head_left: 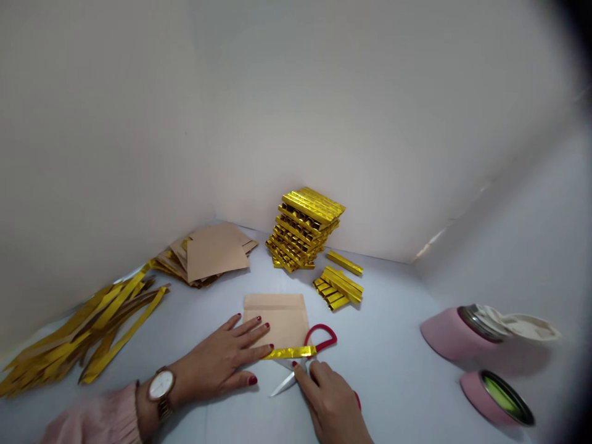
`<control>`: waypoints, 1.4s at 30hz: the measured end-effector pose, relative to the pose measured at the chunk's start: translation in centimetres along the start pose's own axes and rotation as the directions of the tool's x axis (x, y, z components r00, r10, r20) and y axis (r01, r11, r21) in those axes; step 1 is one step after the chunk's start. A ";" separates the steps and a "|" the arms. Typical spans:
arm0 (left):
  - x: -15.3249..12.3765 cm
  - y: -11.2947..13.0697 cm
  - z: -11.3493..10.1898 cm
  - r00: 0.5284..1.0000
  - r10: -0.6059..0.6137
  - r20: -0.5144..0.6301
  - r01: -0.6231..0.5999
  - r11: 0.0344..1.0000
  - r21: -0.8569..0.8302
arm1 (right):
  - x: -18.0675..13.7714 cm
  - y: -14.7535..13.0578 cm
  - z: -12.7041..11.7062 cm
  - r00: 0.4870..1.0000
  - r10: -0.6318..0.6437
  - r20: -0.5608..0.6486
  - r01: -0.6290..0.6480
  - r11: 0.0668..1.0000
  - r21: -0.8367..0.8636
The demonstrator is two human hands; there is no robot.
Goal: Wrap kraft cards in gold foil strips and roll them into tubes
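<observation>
Nearest to the camera is a pink knitted sleeve point(95, 419), and after it a round wrist watch point(161, 388) on the person's left arm. Left hand point(219, 357) lies flat on a white table point(393, 382), and its fingers point(252, 327) are spread wide, with the tips pressing on a brown paper sheet point(275, 320). Along the lower edge of this sheet lies a gold foil strip point(289, 352), and the fingertips are just beside it. Right hand point(330, 401) is close to the end of the strip. Its fingers point(303, 385) close narrow around the middle of red scissors point(321, 336), not through the handle loops as far as I can see. The scissors blades point down to the left, and the blades seem closed.

Farther away, against a white wall point(324, 111), stands a tall stack of folded gold pieces point(305, 225), with a small pile of the same pieces point(337, 287) beside it. On the left side are a pile of brown paper squares point(215, 253) and many loose gold strips point(78, 333). On the right side lie two round pink objects point(457, 330) with metal rims; I cannot tell exactly what they are.
</observation>
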State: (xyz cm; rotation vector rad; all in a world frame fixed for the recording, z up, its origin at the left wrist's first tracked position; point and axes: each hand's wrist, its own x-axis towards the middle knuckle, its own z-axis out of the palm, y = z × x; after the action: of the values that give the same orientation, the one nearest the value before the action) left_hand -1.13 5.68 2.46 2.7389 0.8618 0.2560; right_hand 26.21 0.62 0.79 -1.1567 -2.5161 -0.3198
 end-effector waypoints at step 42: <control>-0.3 0.0 -1.0 0.998 -0.058 -0.017 0.055 0.990 -0.128 | 0.8 -1.6 2.1 0.994 0.065 -0.090 -0.059 0.996 0.064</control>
State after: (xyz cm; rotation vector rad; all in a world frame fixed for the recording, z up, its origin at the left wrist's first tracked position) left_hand -1.67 5.69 3.34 2.5946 0.8950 0.3178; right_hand 24.01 0.85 -0.94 -1.1662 -2.3884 -0.2711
